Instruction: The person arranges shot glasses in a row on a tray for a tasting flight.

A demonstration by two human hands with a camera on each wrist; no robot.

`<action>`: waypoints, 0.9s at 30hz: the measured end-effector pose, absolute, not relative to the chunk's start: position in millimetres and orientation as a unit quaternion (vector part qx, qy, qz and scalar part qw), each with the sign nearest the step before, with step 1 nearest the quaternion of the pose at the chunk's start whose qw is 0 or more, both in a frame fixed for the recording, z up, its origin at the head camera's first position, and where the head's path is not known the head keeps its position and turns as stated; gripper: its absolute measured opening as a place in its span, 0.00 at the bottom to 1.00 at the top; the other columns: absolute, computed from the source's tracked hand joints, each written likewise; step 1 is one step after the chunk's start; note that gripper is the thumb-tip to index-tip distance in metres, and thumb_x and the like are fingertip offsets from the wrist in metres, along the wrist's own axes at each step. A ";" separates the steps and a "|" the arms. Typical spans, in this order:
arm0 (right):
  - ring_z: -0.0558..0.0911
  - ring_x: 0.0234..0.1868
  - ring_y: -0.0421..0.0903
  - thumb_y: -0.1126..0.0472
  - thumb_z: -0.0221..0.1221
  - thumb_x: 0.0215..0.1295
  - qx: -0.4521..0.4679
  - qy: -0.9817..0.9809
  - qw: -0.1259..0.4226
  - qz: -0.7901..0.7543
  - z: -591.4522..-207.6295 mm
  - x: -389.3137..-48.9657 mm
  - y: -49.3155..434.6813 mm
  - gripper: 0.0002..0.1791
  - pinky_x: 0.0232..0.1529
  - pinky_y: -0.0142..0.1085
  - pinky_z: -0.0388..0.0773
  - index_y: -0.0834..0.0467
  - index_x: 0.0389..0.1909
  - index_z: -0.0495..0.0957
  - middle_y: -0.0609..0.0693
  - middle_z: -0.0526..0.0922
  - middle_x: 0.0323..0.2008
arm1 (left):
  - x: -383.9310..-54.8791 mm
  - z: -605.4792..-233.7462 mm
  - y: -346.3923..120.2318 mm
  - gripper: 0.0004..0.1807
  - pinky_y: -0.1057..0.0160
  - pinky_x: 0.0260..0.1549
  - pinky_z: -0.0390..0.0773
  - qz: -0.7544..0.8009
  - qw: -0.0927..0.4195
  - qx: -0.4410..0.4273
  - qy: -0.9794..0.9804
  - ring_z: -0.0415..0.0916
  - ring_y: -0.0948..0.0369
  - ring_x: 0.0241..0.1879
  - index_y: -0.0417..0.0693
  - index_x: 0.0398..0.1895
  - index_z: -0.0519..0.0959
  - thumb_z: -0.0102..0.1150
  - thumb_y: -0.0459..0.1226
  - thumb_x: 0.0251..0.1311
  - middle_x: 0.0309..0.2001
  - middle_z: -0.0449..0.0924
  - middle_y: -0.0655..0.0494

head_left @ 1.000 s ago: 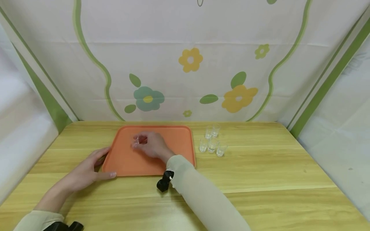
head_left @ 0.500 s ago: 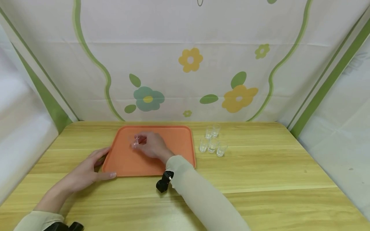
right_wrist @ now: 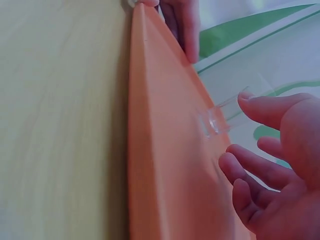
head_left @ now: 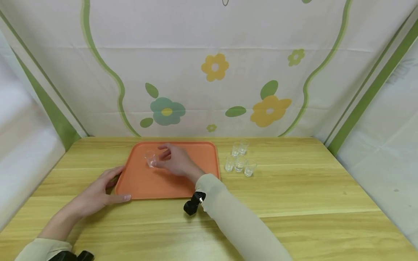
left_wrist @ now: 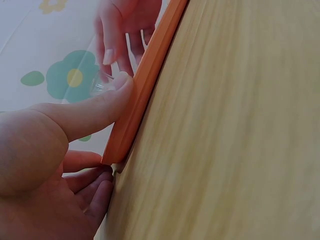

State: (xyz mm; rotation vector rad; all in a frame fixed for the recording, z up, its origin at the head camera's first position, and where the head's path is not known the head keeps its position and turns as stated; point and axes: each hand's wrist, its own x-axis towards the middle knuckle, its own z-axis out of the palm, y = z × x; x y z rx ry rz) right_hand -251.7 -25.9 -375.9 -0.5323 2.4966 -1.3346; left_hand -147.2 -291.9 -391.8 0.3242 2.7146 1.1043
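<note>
A clear shot glass [head_left: 150, 158] stands upright on the orange tray [head_left: 147, 186], toward its back left. Just to its right is my right hand [head_left: 179, 161], thumb and fingers spread apart, holding nothing. In the right wrist view the thumb tip overlaps the upper part of the shot glass [right_wrist: 216, 120], while the other fingers are away from it. My left hand [head_left: 93, 195] grips the tray's near left corner. The left wrist view has its thumb on the tray's rim [left_wrist: 131, 120] along the front and its fingers around the corner.
Several more clear shot glasses [head_left: 239, 164] stand on the wooden table [head_left: 294, 203] just right of the tray, two of them farther back. A white curtain [head_left: 183, 72] with printed flowers rises behind the table.
My right hand's fingers have parted from the shot glass, and the hand has drawn slightly to the right. The glass stays on the tray; my left hand keeps its place.
</note>
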 end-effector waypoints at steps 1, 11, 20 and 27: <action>0.84 0.54 0.43 0.47 0.73 0.67 -0.184 0.859 0.129 -0.460 -374.6 -251.4 -24.2 0.36 0.51 0.36 0.83 0.48 0.74 0.74 0.46 0.87 0.55 | -147.1 -391.8 -292.0 0.57 0.41 0.65 0.72 0.373 0.096 0.110 0.917 0.61 0.25 0.74 0.35 0.85 0.48 0.74 0.45 0.65 0.80 0.50 0.26; 0.84 0.50 0.45 0.51 0.71 0.69 -0.198 0.829 0.107 -0.511 -351.8 -250.4 4.1 0.32 0.50 0.40 0.84 0.49 0.72 0.75 0.51 0.86 0.59 | -146.3 -391.8 -293.8 0.57 0.58 0.61 0.75 0.375 0.095 0.109 0.916 0.62 0.26 0.73 0.35 0.85 0.48 0.75 0.45 0.65 0.80 0.51 0.26; 0.84 0.54 0.49 0.49 0.72 0.68 -0.201 0.828 0.057 -0.521 -326.1 -256.0 46.1 0.30 0.56 0.44 0.84 0.46 0.69 0.77 0.49 0.87 0.58 | -147.6 -392.5 -291.8 0.58 0.50 0.65 0.75 0.375 0.096 0.105 0.916 0.62 0.26 0.74 0.35 0.85 0.48 0.75 0.47 0.64 0.80 0.50 0.26; 0.85 0.53 0.50 0.50 0.72 0.69 -0.199 0.830 0.024 -0.521 -318.9 -260.8 81.7 0.28 0.56 0.46 0.84 0.45 0.68 0.79 0.51 0.89 0.57 | -149.3 -393.8 -289.6 0.58 0.45 0.66 0.74 0.375 0.090 0.111 0.916 0.61 0.26 0.74 0.35 0.85 0.49 0.75 0.46 0.63 0.80 0.51 0.26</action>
